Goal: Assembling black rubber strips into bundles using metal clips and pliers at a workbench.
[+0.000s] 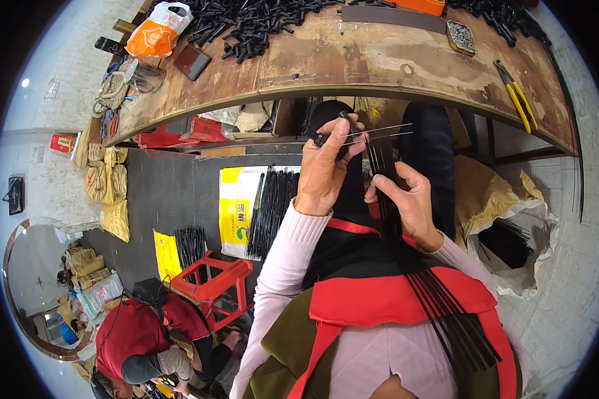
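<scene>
My left hand (323, 169) is raised just off the near table edge, its fingers closed round small black tubular plastic parts. Thin bare metal rods (398, 130) stick out to the right from beside its fingertips. Below and to the right, my right hand (412, 203) pinches a fanned bundle of long thin black rods (446, 309) between thumb and fingers. The bundle's upper ends reach up to the metal rods, and its lower part lies across my red apron (356, 299). How the rods join the plastic parts is too small to tell.
On the wooden table (313, 70) lie a heap of black plastic parts (246, 26), a phone (192, 62), a tin of small metal pieces (460, 38) and yellow-handled pliers (518, 100). A sack of black rods (506, 243) stands right. Lower left are a red stool (226, 279) and a co-worker (136, 332).
</scene>
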